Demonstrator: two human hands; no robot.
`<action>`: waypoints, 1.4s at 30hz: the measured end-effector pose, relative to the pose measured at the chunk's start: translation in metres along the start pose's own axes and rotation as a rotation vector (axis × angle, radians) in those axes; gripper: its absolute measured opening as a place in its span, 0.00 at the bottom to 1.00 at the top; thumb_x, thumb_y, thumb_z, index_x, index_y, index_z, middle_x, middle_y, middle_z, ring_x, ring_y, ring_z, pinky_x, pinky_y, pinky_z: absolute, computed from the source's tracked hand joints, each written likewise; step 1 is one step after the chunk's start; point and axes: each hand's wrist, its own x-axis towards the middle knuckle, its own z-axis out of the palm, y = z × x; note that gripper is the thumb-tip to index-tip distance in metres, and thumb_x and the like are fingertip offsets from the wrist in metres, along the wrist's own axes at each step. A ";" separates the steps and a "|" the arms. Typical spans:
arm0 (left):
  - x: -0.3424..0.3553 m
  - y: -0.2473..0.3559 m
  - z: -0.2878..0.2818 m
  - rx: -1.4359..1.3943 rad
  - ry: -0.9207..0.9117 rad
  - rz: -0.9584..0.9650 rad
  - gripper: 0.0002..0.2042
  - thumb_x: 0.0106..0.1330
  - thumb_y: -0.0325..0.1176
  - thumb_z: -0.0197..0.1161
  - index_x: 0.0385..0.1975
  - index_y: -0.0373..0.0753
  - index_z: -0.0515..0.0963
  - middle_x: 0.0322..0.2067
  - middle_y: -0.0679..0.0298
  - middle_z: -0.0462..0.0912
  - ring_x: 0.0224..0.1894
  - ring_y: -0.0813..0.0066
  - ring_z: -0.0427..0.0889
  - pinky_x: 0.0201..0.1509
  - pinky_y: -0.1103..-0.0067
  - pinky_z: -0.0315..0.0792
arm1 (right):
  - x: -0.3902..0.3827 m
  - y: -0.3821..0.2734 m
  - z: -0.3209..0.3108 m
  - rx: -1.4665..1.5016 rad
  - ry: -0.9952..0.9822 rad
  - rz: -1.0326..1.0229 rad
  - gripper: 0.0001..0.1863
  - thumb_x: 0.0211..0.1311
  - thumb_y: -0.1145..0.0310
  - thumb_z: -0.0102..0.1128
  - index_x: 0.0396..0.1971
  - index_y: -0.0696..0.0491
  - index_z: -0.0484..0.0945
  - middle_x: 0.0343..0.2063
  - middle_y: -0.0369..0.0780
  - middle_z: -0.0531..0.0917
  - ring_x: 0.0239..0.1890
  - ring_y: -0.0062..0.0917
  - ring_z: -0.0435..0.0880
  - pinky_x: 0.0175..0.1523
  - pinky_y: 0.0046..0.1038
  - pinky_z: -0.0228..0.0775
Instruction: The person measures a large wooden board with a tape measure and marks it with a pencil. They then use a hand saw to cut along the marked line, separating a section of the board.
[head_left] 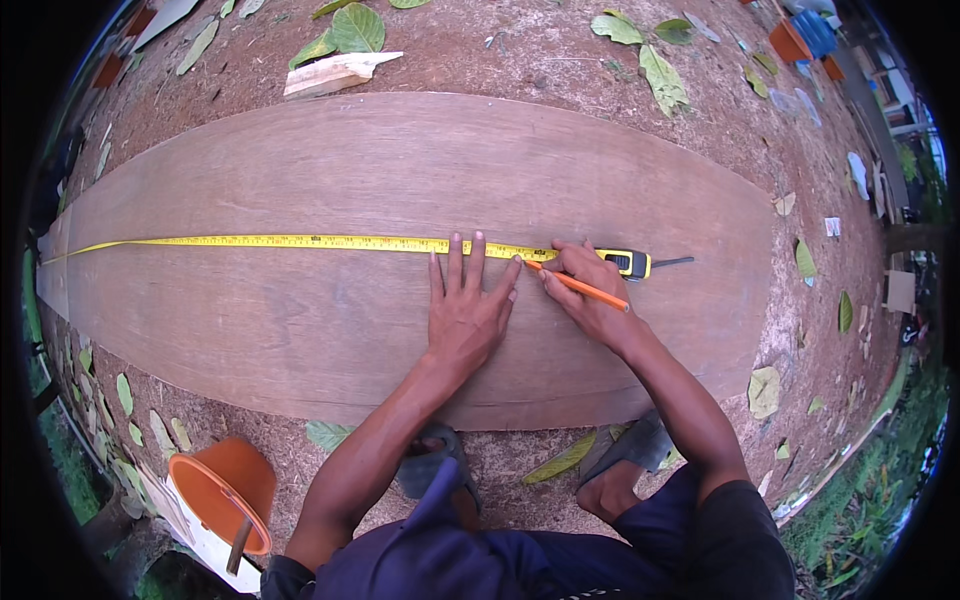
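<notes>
A yellow tape measure blade (370,243) runs from the far left end of a brown plywood sheet (330,340) to its black and yellow case (628,263) on the right. My left hand (468,305) lies flat on the sheet with fingers spread, its fingertips pressing on the blade. In my right hand (590,290) is an orange pencil (598,293), gripped between the fingers. The pencil's tip is at the lower edge of the blade, close beside my left thumb. The right hand rests by the case, its upper fingers over the blade.
An orange bucket (222,490) stands tipped at the lower left. A broken piece of pale wood (338,74) lies beyond the sheet's far edge. Green leaves (662,80) are scattered over the reddish soil. My sandalled feet (625,465) are at the sheet's near edge.
</notes>
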 end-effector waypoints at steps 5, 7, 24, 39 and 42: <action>0.002 0.003 0.005 -0.018 0.014 0.000 0.25 0.72 0.43 0.64 0.69 0.58 0.76 0.75 0.43 0.61 0.79 0.37 0.53 0.77 0.39 0.49 | 0.000 0.006 -0.001 0.017 -0.010 -0.031 0.12 0.70 0.62 0.66 0.40 0.56 0.80 0.53 0.55 0.84 0.61 0.50 0.81 0.72 0.60 0.65; 0.004 0.003 0.006 -0.014 0.022 0.003 0.24 0.72 0.43 0.64 0.69 0.58 0.76 0.75 0.43 0.61 0.79 0.37 0.53 0.77 0.39 0.49 | 0.000 0.008 -0.002 -0.008 -0.007 -0.047 0.12 0.69 0.62 0.66 0.39 0.56 0.79 0.52 0.55 0.84 0.61 0.50 0.81 0.72 0.60 0.65; 0.002 -0.003 0.003 -0.019 0.004 -0.006 0.25 0.72 0.43 0.64 0.69 0.58 0.76 0.75 0.43 0.61 0.79 0.36 0.53 0.78 0.39 0.48 | 0.005 -0.002 -0.003 -0.030 -0.059 -0.004 0.13 0.72 0.60 0.64 0.39 0.56 0.81 0.49 0.51 0.87 0.66 0.44 0.80 0.76 0.55 0.61; 0.006 -0.002 0.006 -0.041 0.022 0.003 0.24 0.73 0.44 0.63 0.69 0.56 0.76 0.76 0.42 0.60 0.80 0.35 0.51 0.77 0.39 0.49 | -0.007 0.004 -0.067 -0.142 0.092 0.009 0.25 0.66 0.58 0.71 0.57 0.54 0.79 0.51 0.47 0.86 0.57 0.47 0.82 0.65 0.46 0.71; 0.006 -0.010 -0.001 -0.050 0.047 -0.005 0.24 0.73 0.44 0.62 0.70 0.56 0.75 0.76 0.42 0.59 0.79 0.35 0.51 0.78 0.39 0.48 | -0.005 0.005 -0.062 -0.342 -0.037 -0.048 0.33 0.58 0.60 0.76 0.63 0.52 0.74 0.56 0.48 0.83 0.62 0.47 0.78 0.65 0.48 0.71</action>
